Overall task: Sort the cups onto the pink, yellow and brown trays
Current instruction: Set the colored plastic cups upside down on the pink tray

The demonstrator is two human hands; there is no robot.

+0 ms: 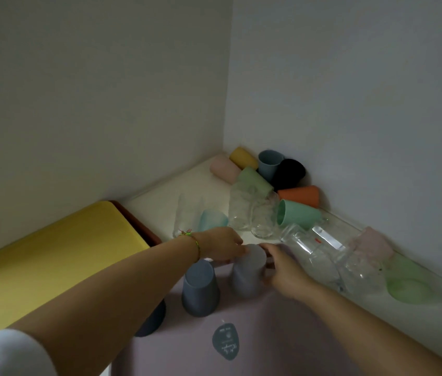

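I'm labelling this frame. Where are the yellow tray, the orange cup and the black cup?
yellow tray [51, 256]: head view, bare top surface.
orange cup [300, 195]: head view, middle of its side.
black cup [289, 172]: head view, middle of its side.

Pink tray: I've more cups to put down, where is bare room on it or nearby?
The pink tray is bare nearest the person, around its grey oval sticker, below the blue-grey upturned cup and the pale lilac cup. The yellow tray shows a bare top. Crowded: the corner heap of coloured cups and the clear glasses along the right wall.
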